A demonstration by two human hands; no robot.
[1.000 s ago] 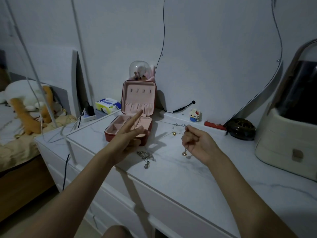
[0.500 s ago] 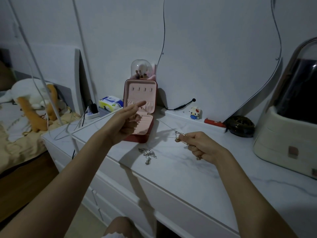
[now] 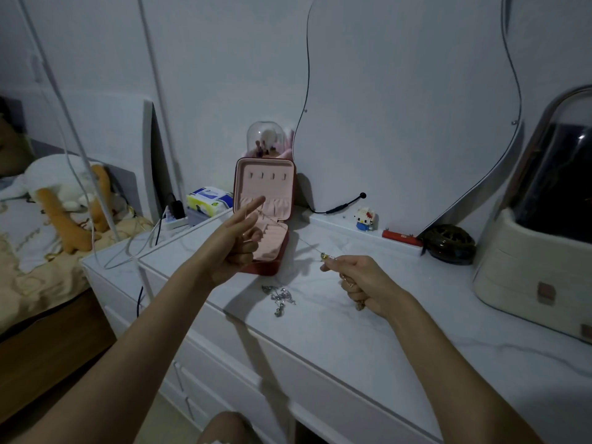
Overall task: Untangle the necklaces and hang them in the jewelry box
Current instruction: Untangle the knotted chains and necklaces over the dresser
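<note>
Bed, far left: yellow cover, plush toy with white body and orange limbs lying on it; white cables hanging in front.
Power strip with a dark plug, on the low side surface; tissue pack, blue, white and yellow, just beside it.
Left hand: raised before the jewelry box; forefinger straight and pointing up-right, remaining fingers curled; one end of a thin chain appears pinched at the thumb, though the grip itself is too small to make out.
Jewelry box: red shell, pink lining, standing open on the bench; lid upright with a row of four hooks, all bare; gathered pocket beneath them.
Clear dome with brushes inside, behind the box against the wall.
Tangled necklaces: small silver heap lying on the bench, in front of the box and between the two forearms; touched by neither hand.
Stretched necklace: fine chain drawn taut between both hands, above the bench; gold bead at its right end.
Right hand: fingers curled into a fist, thumb and forefinger pinching the chain at the bead; further gold pieces showing under the fingers.
Small cat figure; red bar; dark round object; cream case with dark domed lid, far right.
</note>
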